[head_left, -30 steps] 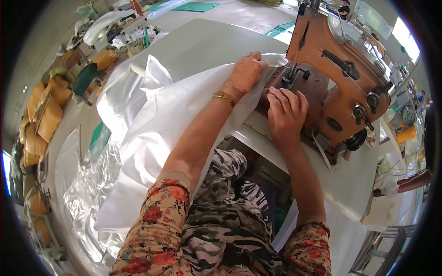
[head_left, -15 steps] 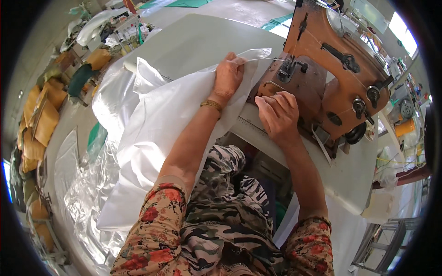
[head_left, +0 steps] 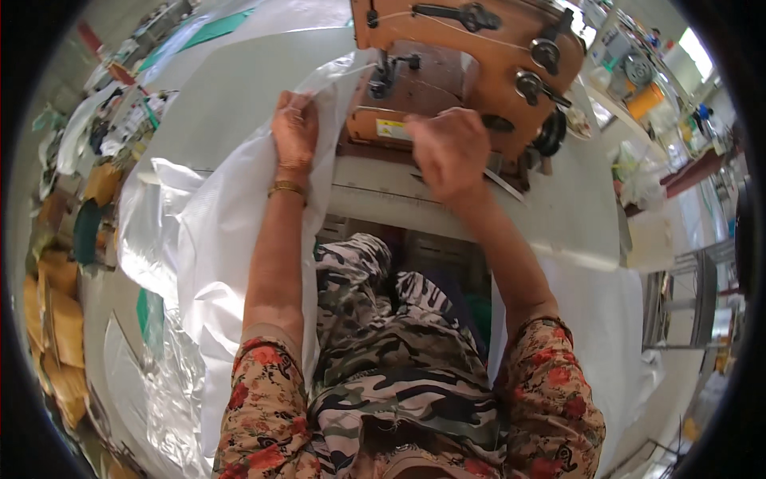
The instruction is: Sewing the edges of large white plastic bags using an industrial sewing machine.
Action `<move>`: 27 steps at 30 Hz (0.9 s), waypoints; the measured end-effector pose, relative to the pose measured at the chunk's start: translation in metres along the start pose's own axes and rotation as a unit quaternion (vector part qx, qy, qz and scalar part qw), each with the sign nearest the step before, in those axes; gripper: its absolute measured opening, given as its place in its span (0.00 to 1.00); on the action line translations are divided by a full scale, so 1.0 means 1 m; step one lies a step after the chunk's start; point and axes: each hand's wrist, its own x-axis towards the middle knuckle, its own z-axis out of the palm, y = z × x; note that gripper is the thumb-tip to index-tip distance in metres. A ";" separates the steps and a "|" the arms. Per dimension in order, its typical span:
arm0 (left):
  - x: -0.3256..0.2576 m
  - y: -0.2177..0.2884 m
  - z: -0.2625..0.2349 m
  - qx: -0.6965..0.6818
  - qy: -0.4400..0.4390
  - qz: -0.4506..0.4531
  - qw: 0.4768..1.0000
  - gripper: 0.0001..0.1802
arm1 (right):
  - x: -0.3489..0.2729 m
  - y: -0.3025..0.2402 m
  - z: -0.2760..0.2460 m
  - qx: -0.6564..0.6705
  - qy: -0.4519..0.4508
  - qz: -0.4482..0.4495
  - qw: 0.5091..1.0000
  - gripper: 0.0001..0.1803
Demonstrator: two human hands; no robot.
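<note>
My left hand (head_left: 295,134) is closed on the edge of a white, slightly shiny sheet of fabric (head_left: 239,188), which drapes over the table edge and down beside my left leg. The fabric's far corner lies by the presser foot (head_left: 384,78) of a brown sewing machine (head_left: 511,44), with a pale thread running between them. My right hand (head_left: 453,152) is in front of the machine's base, fingers curled and blurred by motion. Whatever those fingers hold, if anything, is hidden. A small dark pointed thing shows beside that hand; its kind is unclear.
The pale table (head_left: 231,76) spreads left and behind the machine. Crumpled clear plastic (head_left: 171,383) lies on the floor at left, near stacked brown bundles (head_left: 62,319). A dark metal rack (head_left: 694,299) and an orange container (head_left: 645,102) stand at right.
The view has turned, so the machine and table sit further left. My left hand still grips the fabric. My right hand has turned and its fingers are more tightly curled.
</note>
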 end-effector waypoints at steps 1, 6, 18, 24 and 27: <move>0.000 0.000 -0.001 0.015 0.011 0.017 1.000 0.07 | -0.006 0.003 -0.013 -0.002 -0.011 0.068 0.998 0.14; 0.001 0.003 -0.001 -0.008 0.020 0.008 1.000 0.10 | -0.056 -0.015 -0.068 -0.095 -0.017 0.185 0.978 0.09; 0.002 0.011 -0.007 -0.015 0.036 0.024 0.999 0.13 | -0.060 -0.041 -0.040 -0.132 -0.346 0.159 0.915 0.21; 0.001 0.011 -0.006 0.012 0.056 0.050 0.997 0.13 | -0.035 -0.043 -0.025 -0.200 -0.389 0.075 0.896 0.19; 0.001 0.011 -0.006 0.021 0.068 0.059 0.996 0.13 | -0.008 -0.055 -0.026 -0.083 -0.361 0.205 0.906 0.19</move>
